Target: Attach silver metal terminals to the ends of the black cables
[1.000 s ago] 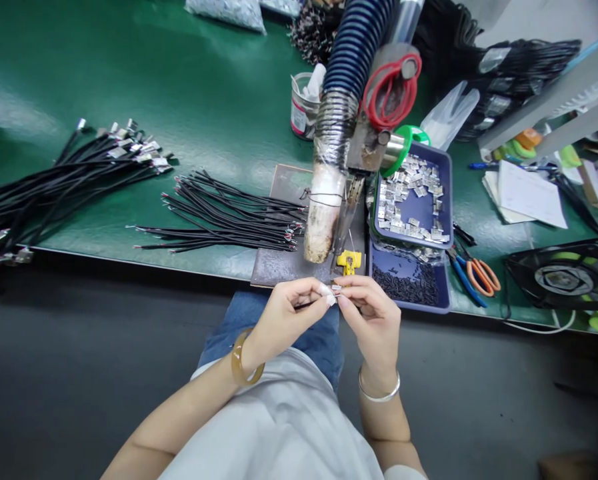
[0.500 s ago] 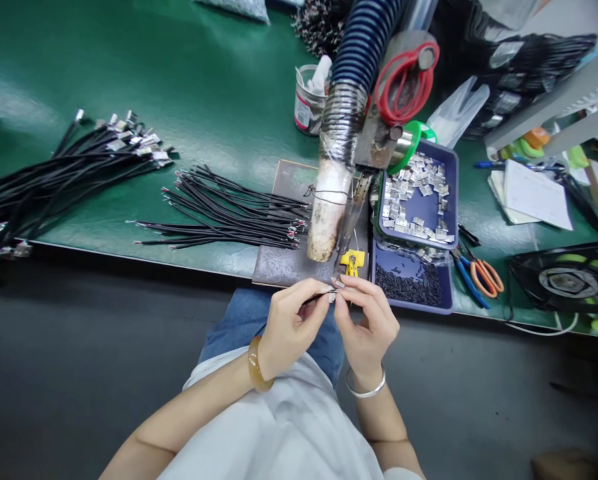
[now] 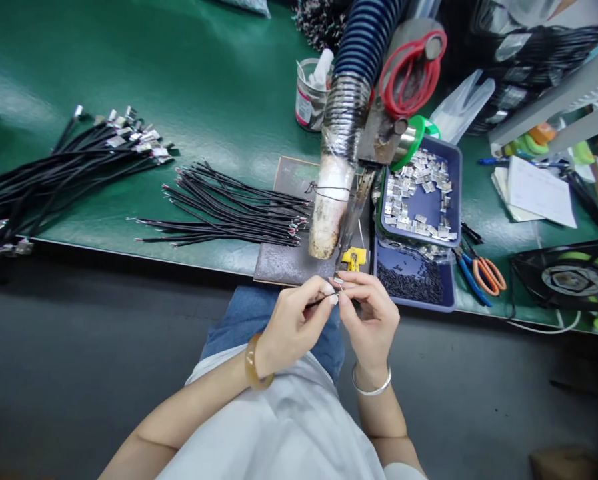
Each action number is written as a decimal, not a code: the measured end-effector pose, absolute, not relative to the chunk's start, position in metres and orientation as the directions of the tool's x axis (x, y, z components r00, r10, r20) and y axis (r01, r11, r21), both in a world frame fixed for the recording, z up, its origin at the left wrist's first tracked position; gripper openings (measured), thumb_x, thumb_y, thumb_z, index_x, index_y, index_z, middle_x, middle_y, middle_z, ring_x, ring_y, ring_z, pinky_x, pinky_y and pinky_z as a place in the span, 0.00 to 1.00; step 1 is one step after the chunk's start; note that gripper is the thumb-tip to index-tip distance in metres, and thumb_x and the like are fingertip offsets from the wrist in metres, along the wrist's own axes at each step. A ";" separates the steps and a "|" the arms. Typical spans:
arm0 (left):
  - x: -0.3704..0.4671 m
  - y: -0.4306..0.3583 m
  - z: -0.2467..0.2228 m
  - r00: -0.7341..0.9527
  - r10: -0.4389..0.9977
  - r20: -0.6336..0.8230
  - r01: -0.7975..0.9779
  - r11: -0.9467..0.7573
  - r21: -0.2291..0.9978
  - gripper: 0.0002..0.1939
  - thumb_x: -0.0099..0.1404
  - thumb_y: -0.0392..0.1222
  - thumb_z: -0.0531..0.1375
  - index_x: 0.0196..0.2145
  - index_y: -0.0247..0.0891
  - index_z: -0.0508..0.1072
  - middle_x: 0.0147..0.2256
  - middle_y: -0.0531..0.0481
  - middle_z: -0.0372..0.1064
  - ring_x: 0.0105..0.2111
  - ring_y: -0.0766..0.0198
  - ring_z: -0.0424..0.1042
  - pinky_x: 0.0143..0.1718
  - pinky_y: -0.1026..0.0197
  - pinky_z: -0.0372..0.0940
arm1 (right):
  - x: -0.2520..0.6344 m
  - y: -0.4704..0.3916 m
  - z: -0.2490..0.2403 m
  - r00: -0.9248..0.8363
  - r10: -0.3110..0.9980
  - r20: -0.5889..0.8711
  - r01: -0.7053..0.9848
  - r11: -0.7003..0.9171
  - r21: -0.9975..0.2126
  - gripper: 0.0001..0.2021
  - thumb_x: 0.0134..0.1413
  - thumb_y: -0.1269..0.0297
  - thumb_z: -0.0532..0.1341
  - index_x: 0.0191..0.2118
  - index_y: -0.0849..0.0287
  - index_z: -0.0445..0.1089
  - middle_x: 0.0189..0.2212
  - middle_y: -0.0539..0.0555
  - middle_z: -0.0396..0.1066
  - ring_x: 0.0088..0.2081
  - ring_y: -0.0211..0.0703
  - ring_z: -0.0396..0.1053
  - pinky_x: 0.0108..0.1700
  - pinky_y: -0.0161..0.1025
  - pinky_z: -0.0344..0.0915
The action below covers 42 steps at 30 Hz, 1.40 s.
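In front of my lap, my left hand (image 3: 299, 320) is closed in a pinch around a short length of black cable (image 3: 321, 301) near its end. Facing it, my right hand (image 3: 371, 308) pinches thumb to finger at the thin wire end of that cable. A small silvery metal piece (image 3: 338, 281) shows by the right fingertips; whether it is held cannot be made out. Just beyond the fingers lies a yellow tool (image 3: 354, 258). Black cables with bared ends (image 3: 229, 207) lie in a loose bundle on the bench to the left.
A blue hose with a white nozzle (image 3: 327, 213) hangs above a grey board (image 3: 273, 263). Right of it, one bin (image 3: 431, 200) holds metal connector shells, another (image 3: 449, 293) small black pieces. Pliers (image 3: 487, 277) lie beside them. Cables with metal ends (image 3: 103, 150) lie far left.
Both hands stay together at the cable end. My right fingers have shifted slightly, and the thin wire end shows more between the hands. The view has moved a little.
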<state>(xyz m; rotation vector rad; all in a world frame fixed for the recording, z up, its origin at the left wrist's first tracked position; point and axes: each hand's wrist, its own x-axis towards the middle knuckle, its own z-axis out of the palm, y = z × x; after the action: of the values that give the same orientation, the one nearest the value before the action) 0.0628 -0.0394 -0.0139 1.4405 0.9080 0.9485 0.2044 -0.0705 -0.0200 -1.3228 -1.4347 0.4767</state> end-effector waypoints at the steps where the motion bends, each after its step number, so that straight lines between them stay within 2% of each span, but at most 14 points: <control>1: 0.062 -0.038 -0.012 0.445 0.894 -0.058 -0.078 0.104 0.992 0.11 0.71 0.43 0.57 0.31 0.37 0.66 0.23 0.57 0.60 0.22 0.71 0.58 0.26 0.68 0.57 | 0.204 -0.072 -0.021 0.176 0.873 0.455 0.471 0.331 -0.817 0.08 0.57 0.77 0.64 0.36 0.55 0.74 0.43 0.53 0.77 0.45 0.41 0.77 0.49 0.43 0.76; 3: 0.060 -0.034 -0.010 0.532 0.824 -0.194 -0.204 0.347 0.915 0.15 0.68 0.48 0.60 0.29 0.37 0.65 0.20 0.59 0.56 0.20 0.72 0.54 0.22 0.68 0.53 | 0.204 -0.074 -0.023 0.136 0.840 0.525 0.522 0.389 -0.759 0.09 0.56 0.77 0.65 0.39 0.55 0.75 0.45 0.53 0.77 0.45 0.41 0.77 0.48 0.41 0.76; 5: 0.059 -0.031 -0.009 0.523 0.818 -0.237 -0.240 0.409 0.880 0.16 0.64 0.50 0.64 0.28 0.36 0.67 0.19 0.60 0.55 0.19 0.73 0.52 0.21 0.69 0.50 | 0.205 -0.075 -0.025 0.137 0.836 0.532 0.526 0.394 -0.754 0.10 0.58 0.77 0.64 0.40 0.55 0.75 0.45 0.54 0.77 0.46 0.42 0.77 0.49 0.42 0.76; 8: 0.060 -0.028 -0.010 0.437 0.868 -0.237 -0.234 0.364 0.902 0.13 0.60 0.46 0.66 0.28 0.34 0.71 0.20 0.57 0.60 0.20 0.73 0.54 0.22 0.69 0.52 | 0.206 -0.076 -0.026 0.259 0.852 0.455 0.431 0.319 -0.844 0.09 0.63 0.76 0.59 0.41 0.56 0.73 0.44 0.54 0.78 0.46 0.44 0.78 0.49 0.47 0.77; 10: 0.061 -0.027 -0.010 0.399 0.889 -0.226 -0.227 0.334 0.915 0.10 0.58 0.42 0.66 0.27 0.33 0.72 0.21 0.55 0.63 0.21 0.73 0.57 0.24 0.69 0.54 | 0.207 -0.077 -0.024 0.329 0.817 0.474 0.442 0.310 -0.842 0.09 0.63 0.76 0.59 0.42 0.56 0.72 0.43 0.54 0.78 0.45 0.43 0.78 0.47 0.45 0.78; 12: 0.062 -0.027 -0.010 0.385 0.898 -0.212 -0.227 0.315 0.922 0.08 0.58 0.39 0.65 0.26 0.32 0.73 0.22 0.55 0.64 0.22 0.73 0.58 0.24 0.69 0.56 | 0.208 -0.079 -0.021 0.306 0.750 0.586 0.566 0.352 -0.746 0.09 0.59 0.78 0.63 0.41 0.56 0.73 0.42 0.53 0.79 0.43 0.42 0.79 0.45 0.41 0.78; 14: 0.063 -0.026 -0.010 0.378 0.905 -0.198 -0.230 0.298 0.926 0.06 0.57 0.38 0.64 0.26 0.32 0.72 0.22 0.54 0.64 0.22 0.73 0.59 0.25 0.70 0.57 | 0.209 -0.081 -0.019 0.191 0.704 0.684 0.695 0.396 -0.600 0.13 0.54 0.79 0.67 0.41 0.55 0.74 0.41 0.52 0.79 0.41 0.41 0.79 0.43 0.38 0.78; 16: 0.063 -0.025 -0.010 0.360 0.913 -0.189 -0.230 0.284 0.931 0.06 0.56 0.37 0.64 0.25 0.32 0.72 0.21 0.54 0.64 0.22 0.73 0.60 0.25 0.71 0.57 | 0.208 -0.081 -0.018 0.085 0.693 0.716 0.754 0.425 -0.501 0.15 0.53 0.79 0.68 0.43 0.53 0.75 0.41 0.52 0.80 0.39 0.40 0.79 0.43 0.38 0.79; 17: 0.063 -0.025 -0.010 0.346 0.919 -0.187 -0.228 0.275 0.934 0.06 0.56 0.37 0.64 0.25 0.32 0.73 0.21 0.54 0.64 0.22 0.73 0.60 0.24 0.71 0.57 | 0.208 -0.080 -0.019 0.070 0.698 0.713 0.756 0.429 -0.495 0.15 0.54 0.79 0.68 0.44 0.53 0.75 0.40 0.52 0.80 0.39 0.40 0.79 0.43 0.38 0.79; 21: 0.062 -0.022 -0.011 0.292 0.941 -0.174 -0.210 0.240 0.948 0.06 0.58 0.38 0.63 0.27 0.32 0.76 0.23 0.52 0.70 0.23 0.72 0.64 0.26 0.70 0.61 | 0.208 -0.070 -0.024 0.208 0.776 0.595 0.603 0.378 -0.703 0.09 0.59 0.77 0.64 0.41 0.55 0.73 0.39 0.53 0.79 0.41 0.43 0.79 0.44 0.43 0.79; 23: 0.063 -0.020 -0.012 0.280 0.946 -0.161 -0.199 0.222 0.955 0.07 0.60 0.39 0.63 0.28 0.32 0.77 0.25 0.51 0.72 0.24 0.71 0.65 0.27 0.70 0.63 | 0.208 -0.066 -0.027 0.216 0.802 0.557 0.553 0.370 -0.747 0.08 0.58 0.76 0.64 0.39 0.56 0.72 0.40 0.53 0.79 0.42 0.43 0.79 0.45 0.43 0.79; 29: 0.069 -0.015 -0.009 0.217 0.971 -0.101 -0.178 0.141 0.974 0.06 0.58 0.37 0.63 0.24 0.34 0.74 0.21 0.55 0.67 0.21 0.71 0.63 0.25 0.70 0.63 | 0.209 -0.061 -0.030 0.032 0.712 0.701 0.749 0.448 -0.489 0.12 0.55 0.79 0.66 0.41 0.55 0.72 0.42 0.53 0.80 0.41 0.40 0.80 0.45 0.37 0.78; 32: 0.072 -0.014 -0.008 0.190 0.977 -0.093 -0.134 0.119 0.984 0.06 0.58 0.37 0.62 0.25 0.34 0.74 0.22 0.54 0.69 0.23 0.70 0.65 0.27 0.69 0.65 | 0.211 -0.059 -0.033 -0.016 0.680 0.733 0.780 0.468 -0.416 0.12 0.56 0.78 0.66 0.42 0.54 0.71 0.42 0.53 0.81 0.41 0.41 0.81 0.44 0.38 0.79; 42: 0.075 -0.014 -0.005 0.151 0.986 -0.073 -0.099 0.089 0.991 0.06 0.60 0.37 0.62 0.27 0.34 0.76 0.26 0.51 0.75 0.26 0.68 0.71 0.29 0.69 0.68 | 0.211 -0.056 -0.031 -0.023 0.648 0.761 0.798 0.471 -0.376 0.14 0.55 0.77 0.67 0.44 0.53 0.72 0.43 0.53 0.81 0.41 0.42 0.81 0.44 0.38 0.80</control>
<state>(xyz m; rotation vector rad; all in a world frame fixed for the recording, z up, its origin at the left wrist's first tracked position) 0.0747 -0.0141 -0.0053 1.1393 1.0624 1.0905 0.2106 -0.0556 -0.0312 -1.2409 -1.7347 -0.1911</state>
